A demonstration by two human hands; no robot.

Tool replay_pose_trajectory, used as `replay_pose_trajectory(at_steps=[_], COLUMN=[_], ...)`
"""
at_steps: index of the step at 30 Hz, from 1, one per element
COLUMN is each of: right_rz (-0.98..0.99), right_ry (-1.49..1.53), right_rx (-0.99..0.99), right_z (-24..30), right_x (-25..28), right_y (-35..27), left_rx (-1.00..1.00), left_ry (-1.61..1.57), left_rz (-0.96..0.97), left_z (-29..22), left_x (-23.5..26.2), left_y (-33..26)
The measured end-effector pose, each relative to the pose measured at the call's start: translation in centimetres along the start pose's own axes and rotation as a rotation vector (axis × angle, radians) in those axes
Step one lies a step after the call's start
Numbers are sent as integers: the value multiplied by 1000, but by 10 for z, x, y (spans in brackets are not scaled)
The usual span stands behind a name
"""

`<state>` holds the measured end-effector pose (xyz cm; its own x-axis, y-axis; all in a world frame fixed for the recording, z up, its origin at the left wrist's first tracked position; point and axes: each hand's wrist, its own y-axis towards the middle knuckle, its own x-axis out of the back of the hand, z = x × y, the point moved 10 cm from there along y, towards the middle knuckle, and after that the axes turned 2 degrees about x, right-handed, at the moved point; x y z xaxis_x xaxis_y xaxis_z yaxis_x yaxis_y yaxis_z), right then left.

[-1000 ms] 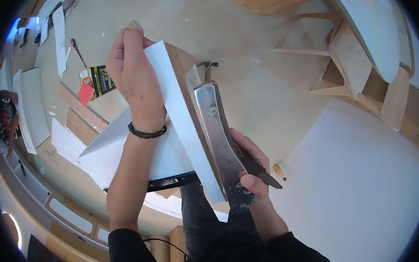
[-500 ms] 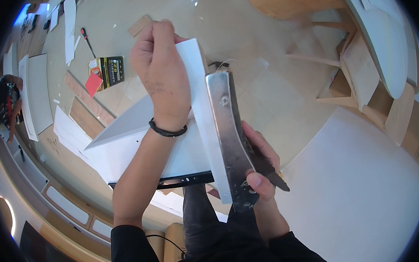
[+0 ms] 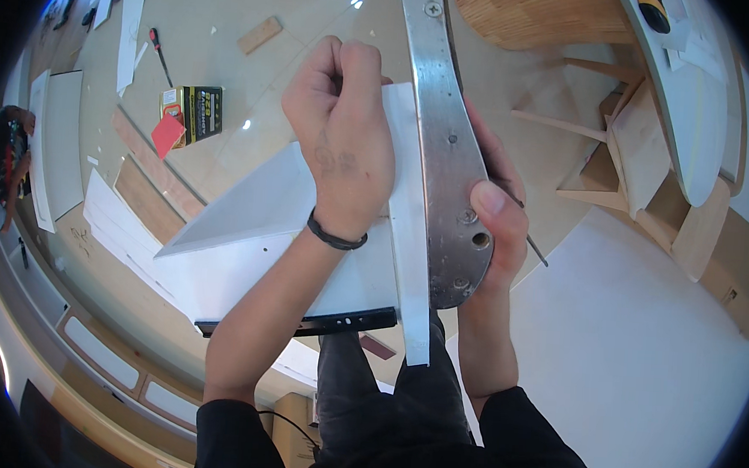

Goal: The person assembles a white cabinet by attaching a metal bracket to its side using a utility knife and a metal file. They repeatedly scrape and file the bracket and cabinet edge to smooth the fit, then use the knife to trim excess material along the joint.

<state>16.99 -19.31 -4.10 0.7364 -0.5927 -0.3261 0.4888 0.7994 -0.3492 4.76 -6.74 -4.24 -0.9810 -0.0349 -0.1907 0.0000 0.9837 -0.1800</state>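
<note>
Metal tool point(image 3: 453, 144) — prob. heavy, stiff; hold wide end. R hand point(image 3: 505, 242) clamps it; L hand point(image 3: 346, 138) curled — grip unclear.

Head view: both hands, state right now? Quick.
Left hand: closed, fingers curled, by the white panel; whether it grips the panel cannot be told.
Right hand: closed, holding the metal tool.

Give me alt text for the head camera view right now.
A person's right grip holds a metal tool with screws alongside a white panelled piece with a black rail, while the left grip, curled shut, is at the piece's far end. Further off, a boxy container and a red-handled screwdriver are on the floor.
</note>
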Motion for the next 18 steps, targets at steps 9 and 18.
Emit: replay_pose_trajectory(at_steps=[9,18], right_rz=[-22,20], right_ry=[-33,-37], right_rx=[54,11], right_z=[9,-1], right_x=[2,9], right_y=[-8,-4], left_rx=[34,-27], left_ry=[13,-27], left_rz=[-12,8], left_z=[3,4], left_x=[-1,-4], left_y=[-4,-1])
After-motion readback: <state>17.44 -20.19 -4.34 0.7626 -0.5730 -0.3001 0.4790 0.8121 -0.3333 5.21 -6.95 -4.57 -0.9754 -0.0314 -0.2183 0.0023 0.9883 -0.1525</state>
